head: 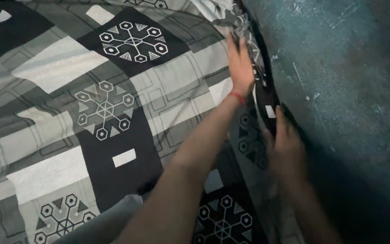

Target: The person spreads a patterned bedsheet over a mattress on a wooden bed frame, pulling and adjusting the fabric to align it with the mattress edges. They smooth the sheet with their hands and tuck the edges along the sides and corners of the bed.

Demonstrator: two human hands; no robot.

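Note:
A bedsheet [109, 108] with grey, white and black blocks and hexagon snowflake patterns covers the bed. Its right edge lies bunched [244, 22] along a teal wall. My left hand [240, 68], a red thread around its wrist, lies flat on the sheet near that bunched edge, fingers pointing away from me. My right hand [287, 149] is blurred and sits lower down at the sheet's edge, fingers reaching into the dark gap between bed and wall. Whether it grips the cloth is unclear.
The teal wall [339, 77], scuffed and patchy, runs along the whole right side. A grey fold of cloth [100, 223] shows at the bottom beneath my left forearm. The sheet is wrinkled at the left.

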